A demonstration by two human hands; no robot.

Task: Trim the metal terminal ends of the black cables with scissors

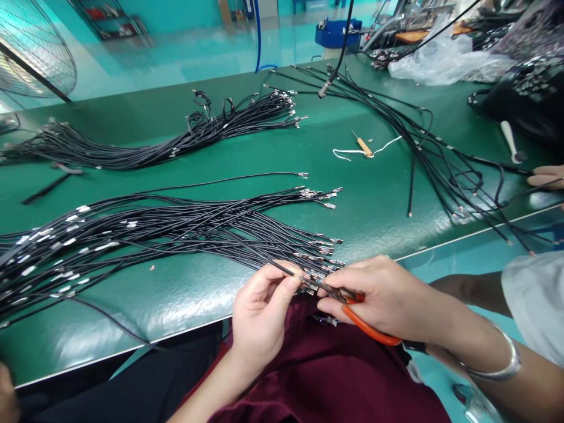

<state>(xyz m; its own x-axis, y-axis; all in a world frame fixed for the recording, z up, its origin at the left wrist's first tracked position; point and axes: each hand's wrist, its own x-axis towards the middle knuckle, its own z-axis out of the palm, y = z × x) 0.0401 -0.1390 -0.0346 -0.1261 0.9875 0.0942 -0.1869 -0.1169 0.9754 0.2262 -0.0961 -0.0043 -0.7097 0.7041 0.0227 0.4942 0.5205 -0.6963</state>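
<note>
My left hand [259,308] pinches a thin black wire [282,269] near its metal terminal, just off the front edge of the green table [374,205]. Close against it on the right, my right hand [385,296] is closed on orange-handled scissors [368,326], whose tip meets the terminal end between the two hands. A large fanned bundle of black wires with metal terminals [176,232] lies on the table right in front of both hands.
A second wire bundle [176,138] lies farther back. Loose wires [440,158] spread across the right side. A small wooden-handled tool [363,145] rests on a white wire. Another person's fingers [546,176] and sleeve [535,299] show at the right. A fan [30,53] stands at the far left.
</note>
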